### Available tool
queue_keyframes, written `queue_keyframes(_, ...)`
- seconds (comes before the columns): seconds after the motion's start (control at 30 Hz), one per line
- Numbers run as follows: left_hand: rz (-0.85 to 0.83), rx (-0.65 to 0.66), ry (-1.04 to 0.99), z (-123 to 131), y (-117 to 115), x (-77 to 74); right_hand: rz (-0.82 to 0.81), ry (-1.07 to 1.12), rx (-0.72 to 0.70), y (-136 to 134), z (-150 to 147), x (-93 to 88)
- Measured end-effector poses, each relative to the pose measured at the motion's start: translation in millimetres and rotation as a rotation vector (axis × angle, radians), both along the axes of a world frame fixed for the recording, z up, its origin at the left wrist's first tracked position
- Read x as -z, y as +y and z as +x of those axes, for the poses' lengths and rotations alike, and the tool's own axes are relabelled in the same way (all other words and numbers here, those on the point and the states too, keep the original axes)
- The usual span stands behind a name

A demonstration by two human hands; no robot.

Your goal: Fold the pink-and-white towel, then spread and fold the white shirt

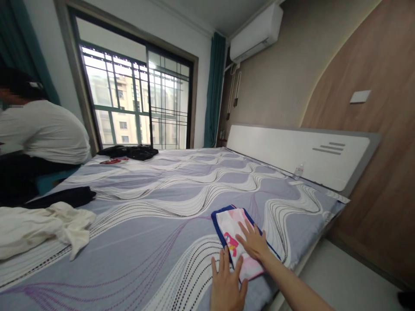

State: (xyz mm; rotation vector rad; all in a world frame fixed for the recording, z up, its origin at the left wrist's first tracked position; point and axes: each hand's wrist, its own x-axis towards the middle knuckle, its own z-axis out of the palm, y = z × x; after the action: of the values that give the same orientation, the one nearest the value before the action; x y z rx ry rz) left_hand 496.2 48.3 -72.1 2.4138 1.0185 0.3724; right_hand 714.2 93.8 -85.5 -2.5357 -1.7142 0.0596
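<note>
The right hand (253,242) lies flat, fingers spread, gripping nothing; the folded pink-and-white printed cloth (234,219) (blue-edged) sits directly beneath. The left hand (228,283), splayed, unloaded, is beside it.

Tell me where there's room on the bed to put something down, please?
There's a wide bare stretch of bedsheet between the cream cloth and folded pink cloth, and another between that and the bottle. It's crowded around the left hand and right hand.

A wavy-patterned bed (129,246) bears folded fabric (231,221), cream cloth (42,229) and black clothing (142,152).
</note>
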Motion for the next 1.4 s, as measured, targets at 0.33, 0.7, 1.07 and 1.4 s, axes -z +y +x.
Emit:
queue_keyframes(0.33, 0.155, -0.393, 0.048, -73, 18, 46.3, 0.286, -0.156, -0.319, -40, -124, 31.6)
queue_keyframes(0.7, 0.249, -0.857, 0.353, -313, 33, 18.5, 0.174, 0.059, -0.462, -2, -322, 24.5)
queue_keyframes(1.07, 0.266, -1.030, 0.329, -347, 131, 6.1, 0.203, 0.166, -0.542, 1, -353, 30.6)
queue_keyframes(1.4, 0.347, -0.922, 0.020, -359, 139, 13.6, 0.159, 0.207, -0.548, 13, -350, 38.6)
